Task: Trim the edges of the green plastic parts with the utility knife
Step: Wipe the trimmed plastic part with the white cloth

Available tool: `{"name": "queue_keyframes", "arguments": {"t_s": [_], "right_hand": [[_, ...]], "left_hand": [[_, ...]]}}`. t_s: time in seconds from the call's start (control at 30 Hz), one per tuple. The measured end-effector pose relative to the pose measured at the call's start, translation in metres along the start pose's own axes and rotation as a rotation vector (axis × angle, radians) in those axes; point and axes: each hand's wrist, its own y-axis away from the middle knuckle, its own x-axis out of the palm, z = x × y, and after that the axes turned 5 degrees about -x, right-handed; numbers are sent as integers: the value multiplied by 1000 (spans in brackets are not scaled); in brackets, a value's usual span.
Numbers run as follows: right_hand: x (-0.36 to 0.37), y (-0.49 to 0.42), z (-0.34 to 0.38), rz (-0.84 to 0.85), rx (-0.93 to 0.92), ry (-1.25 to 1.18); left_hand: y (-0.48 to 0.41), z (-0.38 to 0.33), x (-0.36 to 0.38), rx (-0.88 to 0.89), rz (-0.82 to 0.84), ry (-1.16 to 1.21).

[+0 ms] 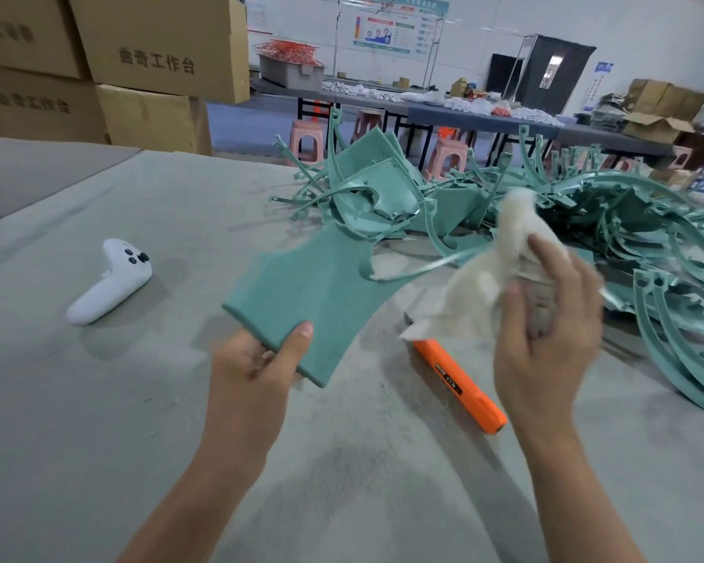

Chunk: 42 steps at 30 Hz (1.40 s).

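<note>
Flat green plastic part (318, 286) is pinched by left hand (257, 367) | fuzzy white cloth (476, 286) is gripped by right hand (545, 343) | orange utility knife (460, 384) is seen lying on desk (98, 400)

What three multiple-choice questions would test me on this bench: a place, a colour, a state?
1. Where is the orange plastic utility knife? A) on the grey table between the hands B) in the green parts pile C) on a cardboard box
2. What colour is the handheld plastic controller? A) black B) white C) orange
3. What is the left hand doing? A) lying flat B) gripping the flat green plastic panel C) holding the knife
Answers: A, it lies there; the right hand holds a pale cloth; B, its shell is white; B, its thumb clamps the panel's corner.
</note>
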Motion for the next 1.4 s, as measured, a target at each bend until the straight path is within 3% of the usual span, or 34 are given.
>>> {"name": "queue_keyframes", "arguments": {"t_s": [0.1,0.17,0.23,0.33,0.4,0.57,0.73,0.87,0.97,1.07,1.2,1.4], "right_hand": [[21,8,22,385,-17,-80],[30,16,29,496,-93,-82],[29,21,34,435,-11,-183],[17,18,42,248,374,-670],[7,14,43,103,530,-866],[-6,1,31,-187,773,-926],[-8,1,17,-182,920,-923],[-7,2,23,-58,775,-869],[-6,6,29,147,462,-603],[2,15,28,319,314,-375],[6,19,24,375,266,-178],[2,12,24,350,358,-307]], "left_hand": [[8,-1,5,134,25,-199],[10,0,4,194,5,-292],[10,1,4,184,-18,-310],[5,1,5,101,-81,-193],[1,-2,5,11,-93,-12],[-1,-8,-1,-221,-62,319],[-3,-9,-2,-304,-12,409],[-3,-9,-3,-303,37,409],[-1,-9,-3,-250,59,323],[2,-10,-4,-138,91,147],[5,-11,-3,-79,104,56],[8,-14,-2,-11,140,-11]]}}
